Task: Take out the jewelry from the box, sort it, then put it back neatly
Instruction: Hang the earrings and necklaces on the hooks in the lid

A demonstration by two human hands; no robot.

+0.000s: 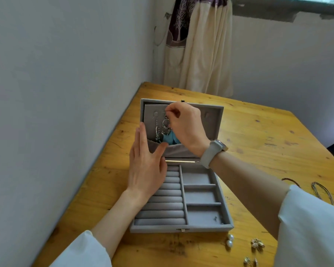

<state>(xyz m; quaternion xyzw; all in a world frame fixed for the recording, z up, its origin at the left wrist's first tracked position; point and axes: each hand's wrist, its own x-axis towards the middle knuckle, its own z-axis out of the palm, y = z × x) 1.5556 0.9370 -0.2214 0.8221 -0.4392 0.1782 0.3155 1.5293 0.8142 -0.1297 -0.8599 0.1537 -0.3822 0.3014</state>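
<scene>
The right hand (183, 126) pinches an earring (165, 125) at the lid (218, 120); the left hand (146, 160) rests flat, steadying it. Tray compartments (198, 197) below look empty, pieces (256, 244) wait near the right sleeve: putting-back seems barely begun.

The right hand (183, 128) hides part of the feathered earring (167, 132); small gold pieces (250, 261) are indistinct.

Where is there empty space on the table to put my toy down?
Bare wood lies behind the jewelry box, out to the table's far right edge, and along the wall left of the box. The near right is crowded: pearl earrings, gold pieces, necklaces.
</scene>
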